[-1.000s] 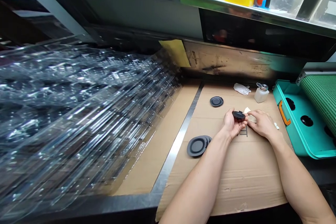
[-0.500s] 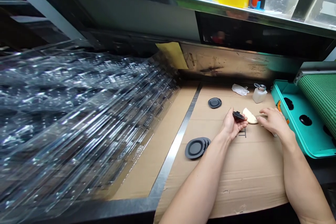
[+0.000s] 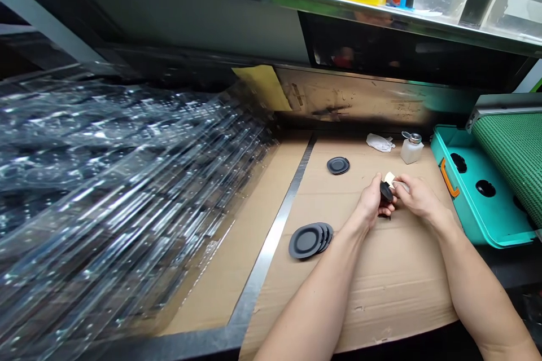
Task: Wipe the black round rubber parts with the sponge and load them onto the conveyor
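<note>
The left hand (image 3: 370, 202) has its fingers curled round a black disc (image 3: 386, 192), held just above the cardboard (image 3: 381, 293). The right hand (image 3: 417, 197) is closed in a pinch on a cream pad (image 3: 390, 179), pressing it to the disc. Open cardboard runs from the hands to the near edge. A disc stack (image 3: 307, 241) sits left of the hands, just short of a metal strip (image 3: 271, 237). Farther off lie a lone disc (image 3: 337, 165), a bottle (image 3: 411, 149) and, right of the cardboard, a teal tray (image 3: 466, 180).

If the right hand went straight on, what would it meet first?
Probably the black disc in the left hand; the pale pad held by the right hand seems against it, though depth is unclear.
</note>
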Tool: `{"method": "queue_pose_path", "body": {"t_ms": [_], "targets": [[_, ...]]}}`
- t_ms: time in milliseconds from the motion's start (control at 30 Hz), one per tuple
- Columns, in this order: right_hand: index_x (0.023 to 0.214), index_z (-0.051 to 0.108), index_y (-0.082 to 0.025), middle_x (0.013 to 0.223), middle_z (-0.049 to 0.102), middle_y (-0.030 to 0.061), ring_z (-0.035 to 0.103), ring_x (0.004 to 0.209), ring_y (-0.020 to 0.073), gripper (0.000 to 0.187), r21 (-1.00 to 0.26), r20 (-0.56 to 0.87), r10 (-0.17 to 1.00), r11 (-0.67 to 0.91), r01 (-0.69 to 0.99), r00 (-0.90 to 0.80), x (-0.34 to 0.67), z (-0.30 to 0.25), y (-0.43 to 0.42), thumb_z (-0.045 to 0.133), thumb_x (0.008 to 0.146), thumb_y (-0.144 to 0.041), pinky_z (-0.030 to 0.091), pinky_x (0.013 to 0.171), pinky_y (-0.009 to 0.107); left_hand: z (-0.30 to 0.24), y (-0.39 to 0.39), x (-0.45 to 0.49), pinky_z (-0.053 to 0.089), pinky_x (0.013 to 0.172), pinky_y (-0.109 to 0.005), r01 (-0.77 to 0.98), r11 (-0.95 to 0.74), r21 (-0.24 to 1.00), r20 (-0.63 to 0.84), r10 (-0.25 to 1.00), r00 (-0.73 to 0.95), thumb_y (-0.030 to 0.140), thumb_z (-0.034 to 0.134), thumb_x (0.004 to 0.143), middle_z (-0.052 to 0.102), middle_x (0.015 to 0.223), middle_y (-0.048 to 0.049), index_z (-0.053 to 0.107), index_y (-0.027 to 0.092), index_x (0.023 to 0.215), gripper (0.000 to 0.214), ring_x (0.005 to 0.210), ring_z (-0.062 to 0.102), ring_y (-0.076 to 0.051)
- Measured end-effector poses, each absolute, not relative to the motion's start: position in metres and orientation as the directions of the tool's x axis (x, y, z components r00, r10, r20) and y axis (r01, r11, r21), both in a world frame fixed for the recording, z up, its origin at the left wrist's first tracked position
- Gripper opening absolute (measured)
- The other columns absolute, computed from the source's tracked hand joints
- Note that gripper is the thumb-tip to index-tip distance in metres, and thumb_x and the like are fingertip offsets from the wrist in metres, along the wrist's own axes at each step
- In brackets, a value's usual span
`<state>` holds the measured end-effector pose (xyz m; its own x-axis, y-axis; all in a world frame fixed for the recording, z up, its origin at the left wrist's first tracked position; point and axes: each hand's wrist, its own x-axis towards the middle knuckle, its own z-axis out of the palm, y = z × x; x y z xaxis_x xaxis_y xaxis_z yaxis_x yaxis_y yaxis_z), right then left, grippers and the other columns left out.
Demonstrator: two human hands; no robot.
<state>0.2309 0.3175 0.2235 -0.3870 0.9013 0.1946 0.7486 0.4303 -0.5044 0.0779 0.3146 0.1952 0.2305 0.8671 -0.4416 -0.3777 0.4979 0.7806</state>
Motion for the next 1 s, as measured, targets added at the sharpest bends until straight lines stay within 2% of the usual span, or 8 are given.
{"method": "queue_pose_path", "body": {"t_ms": [167, 367, 533, 667, 833, 1000], "targets": [[0.086, 0.062, -0.021, 0.081, 0.069, 0.0016, 0.06, 0.074, 0.0143, 0.023, -0.455, 0.18, 0.894, 0.445, 0.771, -0.41, 0.227, 0.22, 0.317, 0.043, 0.097, -0.026, 0.038, 0.069, 0.023, 0.193, 0.315, 0.081, 0.041, 0.033, -0.023, -0.332, 0.461, 0.823, -0.422, 0.887, 0.186, 0.053, 0.036, 0.099, 0.064, 0.059, -0.009, 0.064, 0.011, 0.073, 0.057, 0.036, 0.054, -0.013], [0.085, 0.065, -0.022, 0.09, 0.071, 0.0041, 0.061, 0.078, 0.0157, 0.025, -0.271, 0.121, 0.906, 0.423, 0.865, -0.406, 0.227, 0.219, 0.318, 0.043, 0.096, -0.026, 0.038, 0.073, 0.024, 0.188, 0.313, 0.085, 0.042, 0.035, -0.023, -0.213, 0.394, 0.894, -0.372, 0.918, 0.139, 0.057, 0.037, 0.097, 0.064, 0.055, -0.0094, 0.062, 0.012, 0.065, 0.061, 0.036, 0.054, -0.013], [0.085, 0.064, -0.022, 0.09, 0.071, 0.0054, 0.061, 0.078, 0.0175, 0.025, -0.162, 0.073, 0.9, 0.437, 0.885, -0.431, 0.226, 0.221, 0.319, 0.043, 0.096, -0.024, 0.035, 0.07, 0.027, 0.189, 0.31, 0.084, 0.04, 0.034, -0.023, -0.11, 0.366, 0.924, -0.352, 0.928, 0.122, 0.059, 0.039, 0.096, 0.063, 0.053, -0.0098, 0.06, 0.014, 0.059, 0.062, 0.034, 0.053, -0.014], [0.087, 0.064, -0.021, 0.092, 0.07, 0.0053, 0.061, 0.081, 0.0175, 0.024, -0.148, 0.053, 0.88, 0.475, 0.868, -0.472, 0.227, 0.221, 0.322, 0.043, 0.097, -0.02, 0.036, 0.072, 0.027, 0.19, 0.311, 0.083, 0.039, 0.033, -0.023, -0.102, 0.381, 0.919, -0.364, 0.919, 0.151, 0.055, 0.039, 0.096, 0.063, 0.051, -0.0094, 0.06, 0.014, 0.061, 0.058, 0.033, 0.051, -0.013], [0.09, 0.064, -0.022, 0.095, 0.07, 0.0048, 0.062, 0.084, 0.0176, 0.024, -0.139, 0.112, 0.873, 0.486, 0.863, -0.474, 0.225, 0.224, 0.322, 0.042, 0.098, -0.022, 0.036, 0.072, 0.027, 0.188, 0.313, 0.082, 0.038, 0.032, -0.023, -0.119, 0.396, 0.911, -0.373, 0.911, 0.177, 0.053, 0.039, 0.096, 0.062, 0.051, -0.0089, 0.061, 0.014, 0.062, 0.056, 0.032, 0.051, -0.013], [0.086, 0.066, -0.022, 0.09, 0.071, 0.0056, 0.063, 0.08, 0.0187, 0.025, -0.128, 0.032, 0.887, 0.461, 0.878, -0.461, 0.225, 0.231, 0.317, 0.043, 0.097, -0.023, 0.034, 0.068, 0.028, 0.187, 0.31, 0.083, 0.038, 0.032, -0.023, -0.114, 0.404, 0.908, -0.384, 0.909, 0.163, 0.055, 0.042, 0.094, 0.063, 0.049, -0.0099, 0.061, 0.014, 0.062, 0.055, 0.032, 0.051, -0.013]]}}
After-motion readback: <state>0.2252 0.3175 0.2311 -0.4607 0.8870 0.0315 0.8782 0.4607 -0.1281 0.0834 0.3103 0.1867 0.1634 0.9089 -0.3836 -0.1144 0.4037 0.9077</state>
